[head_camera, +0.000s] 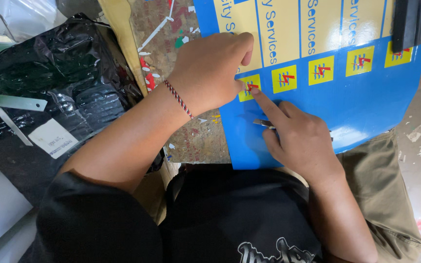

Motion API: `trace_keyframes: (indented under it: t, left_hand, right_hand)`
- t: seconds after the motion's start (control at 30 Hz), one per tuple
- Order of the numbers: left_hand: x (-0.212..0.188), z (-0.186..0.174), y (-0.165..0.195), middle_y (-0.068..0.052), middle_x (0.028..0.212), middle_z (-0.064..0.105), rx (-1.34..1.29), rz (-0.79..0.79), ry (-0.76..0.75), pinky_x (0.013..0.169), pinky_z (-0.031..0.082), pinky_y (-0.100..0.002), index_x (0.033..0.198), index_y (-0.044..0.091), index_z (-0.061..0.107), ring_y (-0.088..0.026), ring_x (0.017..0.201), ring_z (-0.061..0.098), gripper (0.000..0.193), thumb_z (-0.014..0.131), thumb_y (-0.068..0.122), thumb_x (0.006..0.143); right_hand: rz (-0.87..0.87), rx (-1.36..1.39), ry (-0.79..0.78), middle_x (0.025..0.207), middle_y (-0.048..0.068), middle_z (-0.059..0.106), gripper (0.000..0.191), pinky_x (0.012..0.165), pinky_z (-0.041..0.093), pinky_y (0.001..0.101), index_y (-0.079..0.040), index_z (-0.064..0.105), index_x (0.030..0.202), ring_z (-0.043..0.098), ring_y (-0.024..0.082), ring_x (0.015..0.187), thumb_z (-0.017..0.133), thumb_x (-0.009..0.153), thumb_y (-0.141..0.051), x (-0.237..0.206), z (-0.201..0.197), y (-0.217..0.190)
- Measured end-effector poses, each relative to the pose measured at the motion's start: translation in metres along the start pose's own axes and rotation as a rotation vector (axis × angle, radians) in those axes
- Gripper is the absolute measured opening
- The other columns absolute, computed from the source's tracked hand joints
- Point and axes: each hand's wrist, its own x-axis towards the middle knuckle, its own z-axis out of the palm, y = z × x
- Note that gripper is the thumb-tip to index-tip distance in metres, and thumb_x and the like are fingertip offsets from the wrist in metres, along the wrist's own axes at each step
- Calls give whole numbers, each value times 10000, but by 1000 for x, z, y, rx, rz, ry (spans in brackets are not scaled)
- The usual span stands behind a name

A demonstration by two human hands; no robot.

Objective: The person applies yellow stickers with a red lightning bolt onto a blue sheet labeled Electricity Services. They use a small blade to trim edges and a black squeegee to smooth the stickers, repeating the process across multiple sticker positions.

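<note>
Hands meet at the near-left part of a blue sheet (361, 104), which lies on a worn board (196, 139) and reaches over the person's lap. The sheet bears yellow panels with blue lettering along its far side and, below them, a row of small yellow squares, each with a red and blue mark.

The left hand (210, 70) rests on the sheet's left edge, knuckles up, fingers curled together and pressing down beside the leftmost square (249, 87). A red, white and dark braided band (179, 100) sits on that wrist.

The right hand (298, 141) lies on the bare blue area near the sheet's near edge. Its forefinger is stretched out, with the tip touching the leftmost square just beside the left thumb. The other fingers are folded round a thin metal tool (264, 123), whose tip sticks out to the left of the hand; what kind of tool it is I cannot tell.

Scraps of white, red and green film dot the board to the left of the sheet. Further left lies crumpled black plastic (64, 78), with a steel ruler (10, 101) and a white label (52, 139) on it. A black bar (415, 22) lies over the sheet's far-right corner, covering part of the last square. The person wears a black shirt and olive trousers.
</note>
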Motion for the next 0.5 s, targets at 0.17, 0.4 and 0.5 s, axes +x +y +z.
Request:
trace_keyframes:
  t: [0.17, 0.4, 0.5]
  left_hand:
    - [0, 1, -2, -9, 899, 665, 1, 13, 15, 664, 504, -451, 961, 123, 540, -278, 895, 681, 440, 889, 182, 700]
    - [2, 1, -4, -5, 896, 674, 3, 6, 2, 659, 509, -452, 953, 133, 552, -277, 887, 685, 421, 887, 184, 701]
    - [1, 2, -5, -3, 886, 676, -5, 14, 18, 653, 505, -456, 952, 136, 558, -280, 884, 685, 416, 886, 177, 699]
  right_hand:
    - [-6, -87, 17, 754, 84, 551, 674, 523, 504, 421, -202, 597, 1482, 568, 291, 551, 697, 821, -118, -1, 4, -3]
    - [-9, -82, 24, 753, 84, 539, 675, 531, 509, 417, -199, 596, 1486, 561, 287, 549, 696, 824, -118, -1, 4, -4]
    - [-9, -85, 26, 759, 84, 540, 668, 538, 512, 416, -206, 594, 1485, 564, 288, 557, 701, 829, -129, -2, 4, -5]
